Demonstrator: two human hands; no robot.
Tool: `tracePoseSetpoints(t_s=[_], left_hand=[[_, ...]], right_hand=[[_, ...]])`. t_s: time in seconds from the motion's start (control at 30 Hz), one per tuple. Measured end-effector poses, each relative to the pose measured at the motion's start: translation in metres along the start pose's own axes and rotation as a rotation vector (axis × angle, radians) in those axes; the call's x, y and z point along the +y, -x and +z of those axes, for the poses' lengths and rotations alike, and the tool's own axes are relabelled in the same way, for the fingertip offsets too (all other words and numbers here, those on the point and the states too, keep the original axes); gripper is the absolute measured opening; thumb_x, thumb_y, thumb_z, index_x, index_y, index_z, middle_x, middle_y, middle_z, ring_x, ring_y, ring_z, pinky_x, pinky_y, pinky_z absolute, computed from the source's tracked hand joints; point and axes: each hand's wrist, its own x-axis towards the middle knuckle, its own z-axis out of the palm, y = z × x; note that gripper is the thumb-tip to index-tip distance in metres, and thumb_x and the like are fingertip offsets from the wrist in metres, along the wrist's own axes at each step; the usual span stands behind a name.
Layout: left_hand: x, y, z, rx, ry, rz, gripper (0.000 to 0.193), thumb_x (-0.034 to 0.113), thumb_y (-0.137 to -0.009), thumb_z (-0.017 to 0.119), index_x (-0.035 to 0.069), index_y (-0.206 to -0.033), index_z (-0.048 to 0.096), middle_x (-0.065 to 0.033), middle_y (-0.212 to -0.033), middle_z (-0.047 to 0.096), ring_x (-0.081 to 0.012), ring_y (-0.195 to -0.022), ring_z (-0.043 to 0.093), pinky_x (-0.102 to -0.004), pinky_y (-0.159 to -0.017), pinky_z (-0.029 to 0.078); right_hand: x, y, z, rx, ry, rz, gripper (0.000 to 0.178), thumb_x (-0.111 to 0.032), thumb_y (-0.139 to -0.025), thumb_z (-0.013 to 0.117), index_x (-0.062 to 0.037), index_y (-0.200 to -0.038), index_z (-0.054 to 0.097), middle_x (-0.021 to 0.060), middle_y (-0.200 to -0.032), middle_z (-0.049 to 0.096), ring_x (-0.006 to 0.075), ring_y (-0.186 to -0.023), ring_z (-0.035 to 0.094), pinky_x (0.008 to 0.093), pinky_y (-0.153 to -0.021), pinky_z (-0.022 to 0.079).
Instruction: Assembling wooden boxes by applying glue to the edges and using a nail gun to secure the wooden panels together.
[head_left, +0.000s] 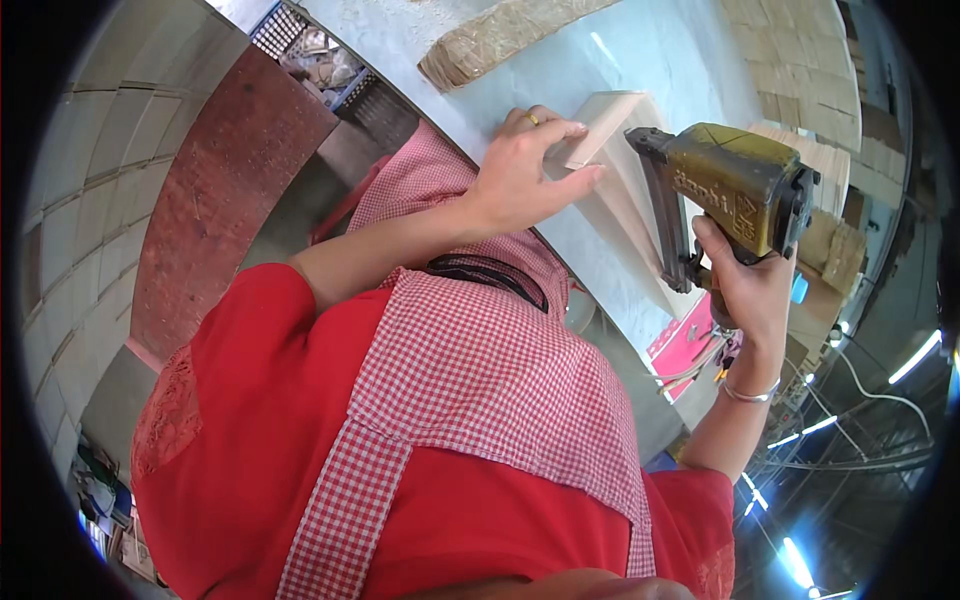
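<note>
My left hand (525, 165) presses down on a pale wooden piece (625, 175) lying on a light blue worktable (640, 60), fingers spread over its near corner. My right hand (750, 285) grips the handle of a worn yellow nail gun (735, 185). The gun's dark nose rests against the wooden piece's right side. I wear a red top and a red-and-white checked apron that fills the lower view.
A bundle of thin wooden strips (500, 40) lies at the far side of the table. Stacks of pale wooden boards (800, 60) stand at the right. A wire crate of scraps (315, 55) sits on the floor at the left, beside a tiled wall.
</note>
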Motion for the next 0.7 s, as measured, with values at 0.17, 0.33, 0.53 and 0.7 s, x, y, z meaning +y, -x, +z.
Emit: tracePoseSetpoints(t_s=[0.17, 0.33, 0.53, 0.7], left_hand=[[-0.0007, -0.0018, -0.0012, -0.031, -0.027, 0.007, 0.049, 0.028, -0.082, 0.074, -0.005, -0.117, 0.063, -0.0149, -0.11, 0.061, -0.0275, -0.107, 0.053, -0.0365, -0.092, 0.045], [-0.001, -0.0012, -0.0026, -0.04, -0.014, 0.013, 0.05, 0.028, -0.083, 0.073, -0.006, -0.118, 0.062, -0.0149, -0.109, 0.061, -0.0274, -0.107, 0.053, -0.0362, -0.091, 0.046], [-0.0017, -0.0009, -0.0024, -0.039, -0.023, 0.019, 0.05, 0.028, -0.083, 0.074, -0.006, -0.118, 0.062, -0.0154, -0.11, 0.061, -0.0272, -0.107, 0.053, -0.0361, -0.091, 0.046], [0.0004, -0.0007, -0.0022, -0.053, -0.008, 0.003, 0.051, 0.028, -0.083, 0.073, -0.006, -0.119, 0.061, -0.016, -0.112, 0.06, -0.0267, -0.107, 0.054, -0.0359, -0.092, 0.046]], right_hand=[[0.0017, -0.0065, 0.0031, -0.032, -0.035, 0.044, 0.037, -0.008, -0.08, 0.081, 0.0017, -0.111, 0.064, 0.0048, -0.098, 0.07, 0.0114, -0.085, 0.064, 0.0261, -0.076, 0.052], [0.0048, -0.0072, 0.0029, -0.056, -0.038, 0.007, 0.038, -0.008, -0.079, 0.081, 0.0017, -0.112, 0.064, 0.0056, -0.099, 0.071, 0.0118, -0.086, 0.065, 0.026, -0.076, 0.052], [0.0055, -0.0069, 0.0028, -0.05, -0.054, 0.028, 0.039, -0.007, -0.079, 0.081, 0.0019, -0.113, 0.064, 0.0066, -0.102, 0.071, 0.0127, -0.09, 0.065, 0.0274, -0.079, 0.052], [0.0097, -0.0099, -0.0036, -0.09, 0.007, -0.012, 0.039, -0.006, -0.079, 0.081, 0.0016, -0.114, 0.063, 0.0066, -0.102, 0.071, 0.014, -0.092, 0.065, 0.0295, -0.082, 0.052]])
